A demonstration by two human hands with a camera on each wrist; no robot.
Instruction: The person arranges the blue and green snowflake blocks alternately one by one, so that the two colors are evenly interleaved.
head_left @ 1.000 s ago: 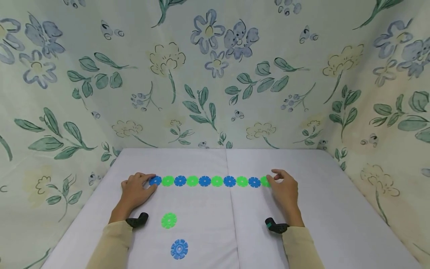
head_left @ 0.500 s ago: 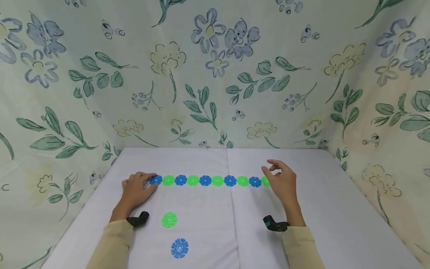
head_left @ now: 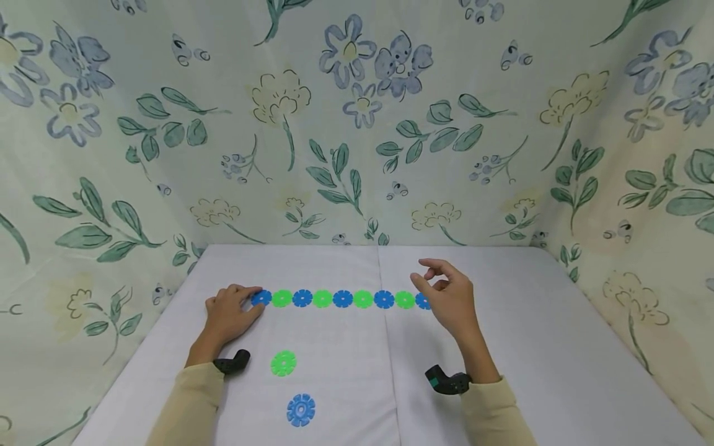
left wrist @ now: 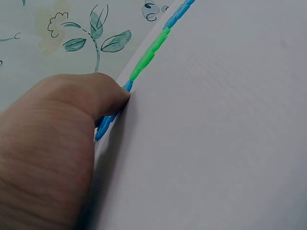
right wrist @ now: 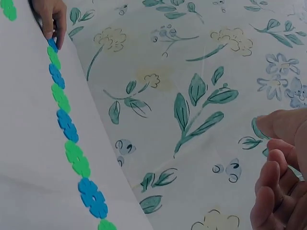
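A straight row of flat, notched plastic discs (head_left: 343, 298), blue and green in turn, runs across the white tabletop. At its left end my left hand (head_left: 227, 314) pinches the blue disc (head_left: 262, 298), with the forefinger at its far edge and the thumb at its near side. In the left wrist view the thumb (left wrist: 112, 93) covers part of that blue disc. My right hand (head_left: 453, 303) is raised over the row's right end, fingers loosely bent and holding nothing. It hides the last green disc and part of the blue disc (head_left: 423, 301) beside it.
A loose green disc (head_left: 283, 363) and a loose blue disc (head_left: 301, 410) lie nearer the front, left of centre. A fold line runs down the white cloth (head_left: 558, 347). Flowered curtains (head_left: 357, 161) stand around the table's back and sides.
My right hand has let go of the green end disc, lifted off and moved left over the row. The left hand has stayed at the left end.
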